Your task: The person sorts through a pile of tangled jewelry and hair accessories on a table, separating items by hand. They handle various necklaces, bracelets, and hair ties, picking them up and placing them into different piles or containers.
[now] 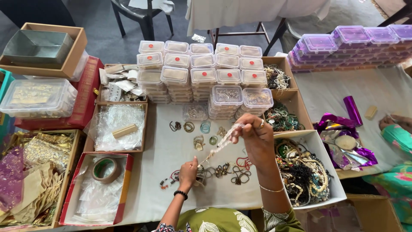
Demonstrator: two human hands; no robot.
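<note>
Green patterned sleeves are seen at the bottom edge, and from them two bare arms rise over a table (163,202) covered with a pale cloth. A thin beaded chain (221,144) is stretched between the hands, running on a slant from low left to high right, clear of the cloth. The left hand (188,172), with a dark bead bracelet at the wrist, is closed in a pinch on the lower end, just above a cluster of dark necklaces (227,172). The right hand (256,136), ringed and with a thin bangle on the forearm, is closed on the upper end, held higher and further from the body.

As a judgement, the work appears to be partway along: several small bangles and rings (201,128) are already laid out apart in a row on the cloth, while a white tray (330,172) of tangled beads to the right is seen heaped full.

Behind the laid-out pieces, stacks of small clear lidded boxes (201,71) are ranged. To the left, a roll of tape (106,169) lies in a red-rimmed box, with clear pouches in the box behind it. At the far right, another person's hand (392,122) rests near purple foil (343,137), beyond which purple-lidded boxes (352,41) are stacked.
</note>
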